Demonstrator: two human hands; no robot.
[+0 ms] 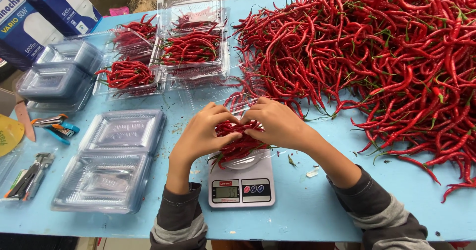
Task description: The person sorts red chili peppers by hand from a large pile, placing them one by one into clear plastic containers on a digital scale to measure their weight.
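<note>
Nearest, at 6 o'clock: small grey digital kitchen scale [241, 186] on the blue desk [307, 210], lit display and round buttons facing the viewer

On its pan, a bundle of red chillies [239, 140], long axis running roughly 8 o'clock to 2 o'clock, stems and tips poking out at both ends

Left hand [202, 133] wrapped over the bundle from 9 o'clock, fingers curled and grasping the chillies; right hand [278, 123] closing on the same bundle from 3 o'clock, fingertips meeting the left's above the middle. Both equally near, both touching, neither released

At 9 o'clock, just beside the left forearm: stack of empty clear plastic clamshell trays [111, 158], hinged lids lying open. Further toward 9 o'clock, near the desk edge: blue-handled stapler [53, 125] and a dark stapler [29, 175], with a yellow-green round label [9, 136] partly cut off by the frame

At 10 o'clock: another stack of closed clear trays [62, 74]

At 11 to 12 o'clock: filled clear trays of chillies [166, 49], some lids open, some shut

At 1 to 3 o'clock: big loose heap of red chillies [377, 52], well apart from the scale, sprawling to the desk's far edge

Farthest, at 10 to 11 o'clock: two blue-and-white cardboard boxes [42, 12], each printed with a picture of a white light bulb
</note>
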